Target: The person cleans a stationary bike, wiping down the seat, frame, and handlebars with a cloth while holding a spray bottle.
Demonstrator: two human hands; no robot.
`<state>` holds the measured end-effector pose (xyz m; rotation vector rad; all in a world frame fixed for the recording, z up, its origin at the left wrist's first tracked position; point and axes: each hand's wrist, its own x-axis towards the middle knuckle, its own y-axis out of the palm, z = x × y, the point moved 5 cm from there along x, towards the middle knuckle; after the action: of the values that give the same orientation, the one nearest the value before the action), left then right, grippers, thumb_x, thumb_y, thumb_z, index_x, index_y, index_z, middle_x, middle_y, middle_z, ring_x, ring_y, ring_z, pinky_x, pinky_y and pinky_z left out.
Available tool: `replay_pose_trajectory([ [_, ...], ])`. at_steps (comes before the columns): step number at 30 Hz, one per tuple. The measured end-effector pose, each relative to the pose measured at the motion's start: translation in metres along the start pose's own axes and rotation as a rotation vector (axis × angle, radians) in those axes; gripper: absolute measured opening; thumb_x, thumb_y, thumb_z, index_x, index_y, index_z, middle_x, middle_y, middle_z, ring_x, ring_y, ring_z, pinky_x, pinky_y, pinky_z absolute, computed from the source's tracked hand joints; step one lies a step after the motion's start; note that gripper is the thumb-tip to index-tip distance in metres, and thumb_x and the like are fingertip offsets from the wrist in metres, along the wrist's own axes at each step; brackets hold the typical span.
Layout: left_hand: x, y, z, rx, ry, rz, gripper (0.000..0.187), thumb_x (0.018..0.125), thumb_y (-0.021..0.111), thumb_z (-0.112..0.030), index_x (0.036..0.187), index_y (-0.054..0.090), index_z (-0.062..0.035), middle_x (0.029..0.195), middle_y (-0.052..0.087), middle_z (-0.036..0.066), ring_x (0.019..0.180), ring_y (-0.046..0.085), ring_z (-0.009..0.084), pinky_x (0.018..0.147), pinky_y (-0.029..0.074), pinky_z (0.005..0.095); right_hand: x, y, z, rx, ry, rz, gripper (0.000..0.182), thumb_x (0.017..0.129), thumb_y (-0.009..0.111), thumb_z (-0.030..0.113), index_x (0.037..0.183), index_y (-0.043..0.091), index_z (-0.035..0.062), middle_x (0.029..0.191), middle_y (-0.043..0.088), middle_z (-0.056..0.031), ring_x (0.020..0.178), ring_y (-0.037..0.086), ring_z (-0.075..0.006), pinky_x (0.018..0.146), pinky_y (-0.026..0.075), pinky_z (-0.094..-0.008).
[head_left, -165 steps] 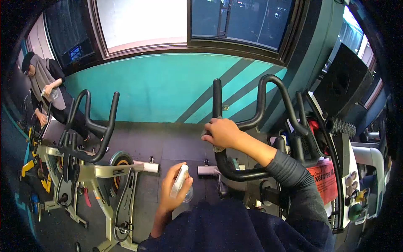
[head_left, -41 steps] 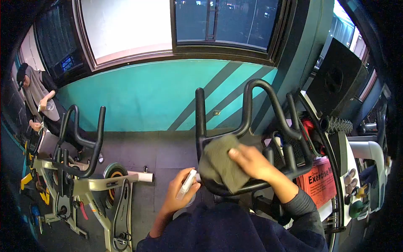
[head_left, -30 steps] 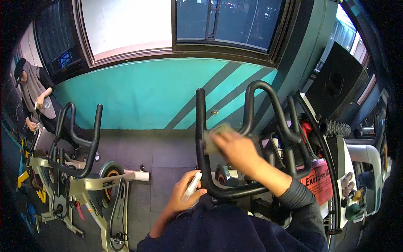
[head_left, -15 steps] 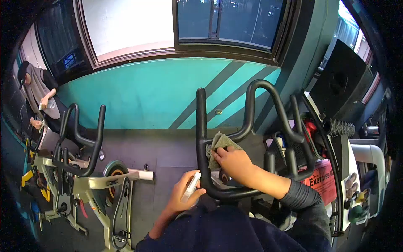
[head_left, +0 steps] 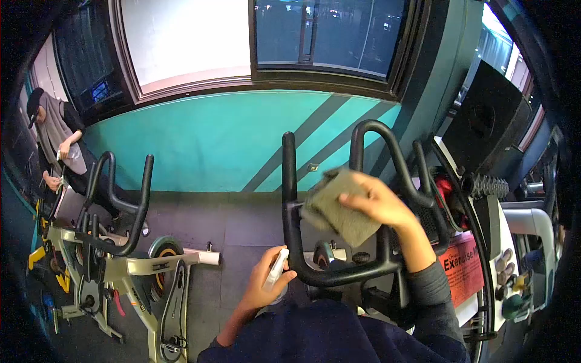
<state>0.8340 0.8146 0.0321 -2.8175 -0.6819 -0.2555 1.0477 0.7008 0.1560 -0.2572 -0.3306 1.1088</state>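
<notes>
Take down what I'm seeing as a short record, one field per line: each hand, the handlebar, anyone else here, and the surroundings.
Left hand: gripping a white-topped spray bottle
Right hand: holding a grey-green cloth, slightly blurred
Handlebar: black, partly hidden behind the cloth; contact unclear
Other person: standing at far left, head bent down
Second bike: left of the left hand
Wall: teal, with dark diagonal stripes, below the window
Sign: red, right side, "Exercise" legible
</notes>
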Motion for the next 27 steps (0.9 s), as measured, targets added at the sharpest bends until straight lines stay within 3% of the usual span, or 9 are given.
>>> replay_pose_trajectory([
  [3,0.0,0.0,0.001,-0.001,0.002,0.003,0.052,0.08,0.072,-0.01,0.125,0.047,-0.0023,0.088,0.055,0.003,0.082,0.052,0.0121,0.076,0.044,0.0266,0.016,-0.02,0.007,0.056,-0.066,-0.144,0.043,0.091,0.062,0.027,0.121,0.053,-0.0014,0.108,0.064,-0.0098,0.099,0.059,-0.0138,0.084,0.048,-0.0302],
  [5,0.0,0.0,0.002,-0.006,-0.011,0.004,0.052,0.08,0.072,-0.01,0.125,0.047,-0.0024,0.088,0.055,0.003,0.082,0.052,0.0122,0.077,0.044,0.0268,0.024,-0.024,0.009,-0.138,-0.102,-0.176,0.049,0.089,0.062,0.034,0.126,0.051,0.0029,0.107,0.063,-0.0112,0.096,0.062,-0.0196,0.082,0.05,-0.0336],
  [7,0.0,0.0,0.003,-0.024,-0.017,0.012,0.052,0.08,0.072,-0.012,0.125,0.046,-0.0029,0.089,0.055,0.004,0.083,0.053,0.0122,0.077,0.044,0.0268,0.03,-0.014,0.017,-0.944,-0.107,-0.085,0.057,0.086,0.061,0.044,0.129,0.049,0.0087,0.104,0.06,-0.0136,0.092,0.063,-0.0295,0.079,0.05,-0.04],
  [8,-0.001,0.0,0.005,-0.021,-0.017,0.008,0.052,0.08,0.072,-0.012,0.125,0.046,-0.0029,0.089,0.055,0.004,0.083,0.053,0.0122,0.077,0.044,0.0268,0.037,-0.01,-0.006,-1.113,-0.175,-0.064,0.063,0.082,0.059,0.053,0.13,0.049,0.013,0.102,0.056,-0.015,0.094,0.059,-0.0372,0.075,0.05,-0.0457],
  [12,-0.001,0.001,0.005,-0.024,0.0,0.005,0.052,0.081,0.072,-0.012,0.126,0.046,-0.003,0.09,0.055,0.004,0.084,0.053,0.012,0.077,0.044,0.0267,0.049,0.015,-0.033,-1.426,-0.2,-0.047,0.061,0.084,0.056,0.052,0.129,0.053,0.0119,0.106,0.054,-0.0111,0.105,0.05,-0.03,0.086,0.042,-0.0418],
  [14,-0.003,0.001,0.005,-0.01,-0.002,0.001,0.052,0.081,0.071,-0.012,0.126,0.045,-0.0028,0.09,0.055,0.004,0.084,0.053,0.0119,0.077,0.044,0.0267,0.042,0.017,-0.018,-1.592,-0.441,-0.253,0.062,0.081,0.056,0.055,0.125,0.055,0.0112,0.118,0.053,-0.0086,0.112,0.046,-0.0253,0.09,0.037,-0.0414],
  [21,0.0,0.001,0.009,-0.022,-0.009,0.01,0.055,0.08,0.072,-0.01,0.128,0.045,-0.0032,0.09,0.056,0.003,0.085,0.053,0.0108,0.077,0.045,0.0266,0.032,0.034,-0.012,-1.573,-0.464,-0.297,0.059,0.076,0.064,0.046,0.118,0.053,0.0067,0.113,0.051,-0.0112,0.104,0.048,-0.028,0.087,0.037,-0.0405],
  [23,0.0,0.001,0.009,-0.026,-0.001,0.005,0.056,0.08,0.073,-0.011,0.128,0.045,-0.0034,0.089,0.056,0.003,0.084,0.053,0.011,0.076,0.045,0.0267,0.034,0.032,-0.015,-1.432,-0.364,-0.297,0.057,0.07,0.068,0.045,0.11,0.053,0.0071,0.106,0.052,-0.0097,0.097,0.049,-0.0261,0.083,0.038,-0.0401],
  [27,0.0,0.001,0.009,-0.031,-0.026,0.01,0.054,0.081,0.073,-0.011,0.127,0.046,-0.0017,0.088,0.056,0.004,0.083,0.053,0.0113,0.078,0.044,0.0258,0.037,0.032,-0.032,-1.394,-0.257,-0.222,0.055,0.074,0.066,0.046,0.108,0.053,0.0056,0.098,0.052,-0.0097,0.091,0.049,-0.0268,0.081,0.038,-0.0399],
])
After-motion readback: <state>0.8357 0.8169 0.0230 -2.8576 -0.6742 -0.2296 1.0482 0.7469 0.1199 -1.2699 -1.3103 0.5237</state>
